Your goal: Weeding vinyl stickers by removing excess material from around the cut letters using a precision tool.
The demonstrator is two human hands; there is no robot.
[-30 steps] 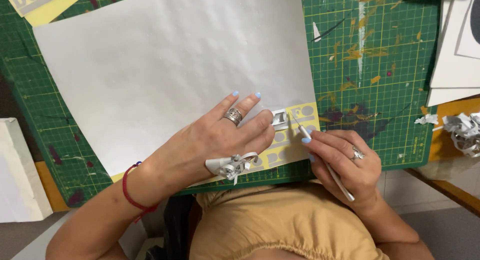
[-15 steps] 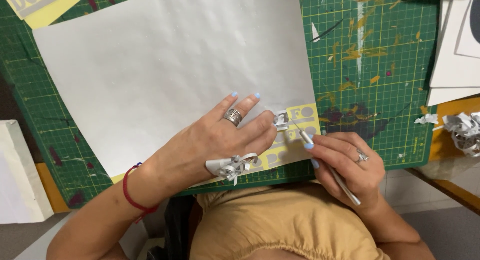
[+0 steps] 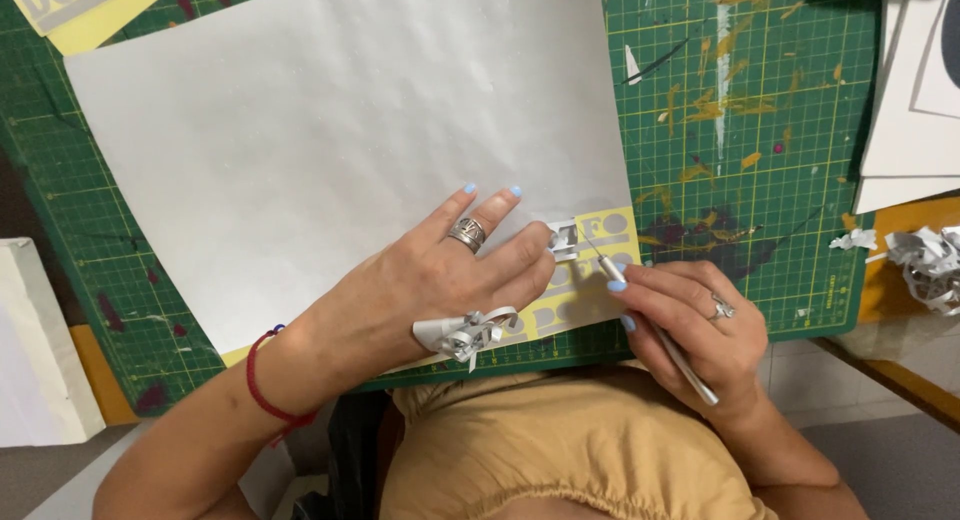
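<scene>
My left hand (image 3: 430,280) lies flat on a large silver-grey sheet (image 3: 330,130), pressing it onto the green cutting mat (image 3: 760,160). Its fingertips sit beside a small peeled silver scrap (image 3: 563,240). A curled silver strip (image 3: 470,332) lies under my left thumb. My right hand (image 3: 690,325) grips a slim silver craft knife (image 3: 650,325) like a pen. The knife's tip rests on the yellow backing strip with cut-out letters (image 3: 600,270) at the sheet's near right corner.
White sheets (image 3: 910,100) lie at the right edge of the mat. Crumpled silver scraps (image 3: 925,265) sit on the orange table edge. A yellow and grey lettered piece (image 3: 80,5) lies top left. A white block (image 3: 35,350) stands at the left.
My right hand has shifted the knife tip slightly left and up along the yellow strip towards the peeled scrap. My left hand stays pressed on the sheet.
</scene>
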